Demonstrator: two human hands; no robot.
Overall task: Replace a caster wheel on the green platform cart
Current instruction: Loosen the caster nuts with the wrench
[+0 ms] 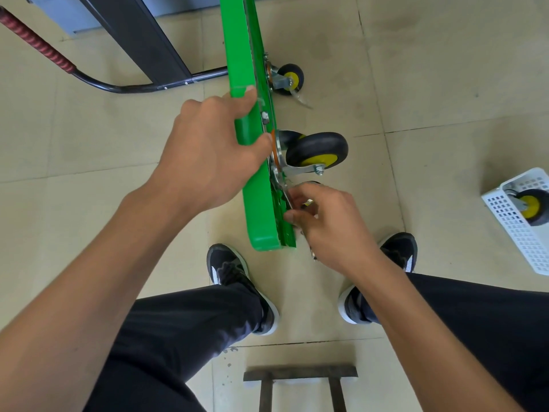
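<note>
On the tiled floor (416,84), the green platform cart (258,185) stands tipped on its long edge, its near corner just ahead of the person's two dark shoes. The left hand (208,153) grips the upper edge of the deck, fingers curled over the top and thumb against the side. Just beside that hand, a caster wheel (318,151) with a black tyre and yellow hub sticks out sideways from the underside on its metal bracket. The right hand (326,221) sits close below that bracket, its fingers pinching a thin metal wrench (282,185) whose head reaches up to the caster's mounting plate. A second caster (289,78) is mounted farther along the deck. Off to the right edge of the floor lies a white perforated basket (511,227) holding another yellow-hubbed wheel (531,206). The cart's black handle bar with its red grip (38,46) lies on the floor at far left.
</note>
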